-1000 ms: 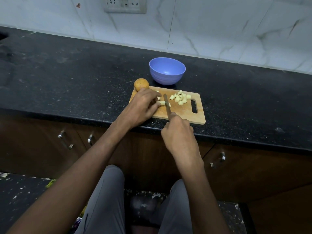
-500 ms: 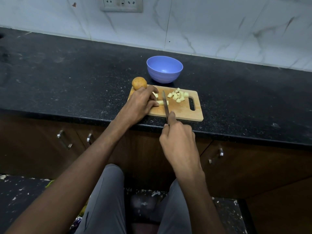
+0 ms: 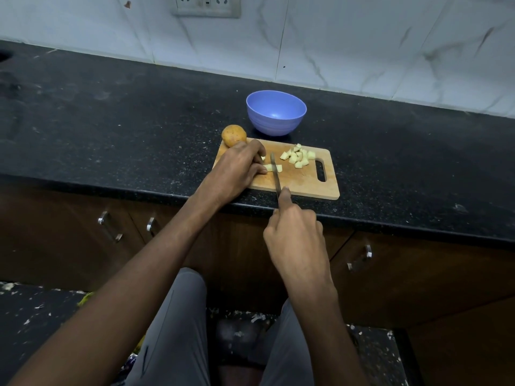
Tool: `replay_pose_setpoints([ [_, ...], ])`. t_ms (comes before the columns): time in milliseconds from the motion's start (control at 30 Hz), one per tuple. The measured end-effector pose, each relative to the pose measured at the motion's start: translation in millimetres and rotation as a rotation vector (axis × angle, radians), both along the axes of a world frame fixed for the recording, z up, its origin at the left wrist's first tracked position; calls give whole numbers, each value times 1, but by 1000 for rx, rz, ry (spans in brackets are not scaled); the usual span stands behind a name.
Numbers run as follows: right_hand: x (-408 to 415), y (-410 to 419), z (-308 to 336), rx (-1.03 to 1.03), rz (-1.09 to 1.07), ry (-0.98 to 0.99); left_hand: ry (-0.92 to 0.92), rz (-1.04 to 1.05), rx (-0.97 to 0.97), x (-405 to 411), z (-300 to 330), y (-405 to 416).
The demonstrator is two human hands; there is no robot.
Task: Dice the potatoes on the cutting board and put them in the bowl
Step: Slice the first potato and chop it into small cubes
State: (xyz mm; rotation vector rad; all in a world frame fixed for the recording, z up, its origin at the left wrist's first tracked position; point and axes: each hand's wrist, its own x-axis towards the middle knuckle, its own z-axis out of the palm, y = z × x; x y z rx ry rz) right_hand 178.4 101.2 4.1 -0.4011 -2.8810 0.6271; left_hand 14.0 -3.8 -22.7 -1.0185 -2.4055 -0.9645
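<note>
Head view, items as I log them: wooden cutting board (image 3: 303, 182) lying flat at the near edge of the black speckled table (image 3: 111, 129), its handle slot toward the right. Left hand (image 3: 237, 169) on the board's left part, fingers (image 3: 257, 151) curled down onto a pale potato strip (image 3: 273, 168), pinning it in place. Right hand (image 3: 295, 238) closed round the handle of a knife (image 3: 276, 174), index finger stretched along the spine; I see the blade lying across the strip, just beside the left fingertips. Heap of diced potato pieces (image 3: 298, 158) on the board's right part, near the handle slot, apart from the blade. One whole unpeeled potato (image 3: 233, 135) at the board's far left corner, just behind the left hand; I cannot tell whether it sits on the board or on the table. Blue bowl (image 3: 276, 112) upright on the table just beyond the board, no potato visible inside. Marble-look wall tiles with a socket plate (image 3: 206, 5) behind. Brown cabinet doors with metal handles (image 3: 110, 227) below the table edge; grey trousers (image 3: 172, 330) at the bottom.
</note>
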Motion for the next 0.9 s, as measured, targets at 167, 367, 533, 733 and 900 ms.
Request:
replay_pose_setpoints([
  [167, 0, 1, 1, 22, 3, -5, 3, -4, 8, 0, -1, 0],
  [367, 2, -3, 2, 25, -1, -15, 24, -6, 7, -1, -1, 0],
  [533, 4, -5, 3, 39, -2, -11, 38, -19, 10, -1, -2, -1],
  [733, 7, -3, 6, 62, -1, -35, 39, -27, 10, -4, -4, 0],
  [900, 7, -9, 7, 84, -24, -61, 32, -46, 14, -5, -4, -1],
])
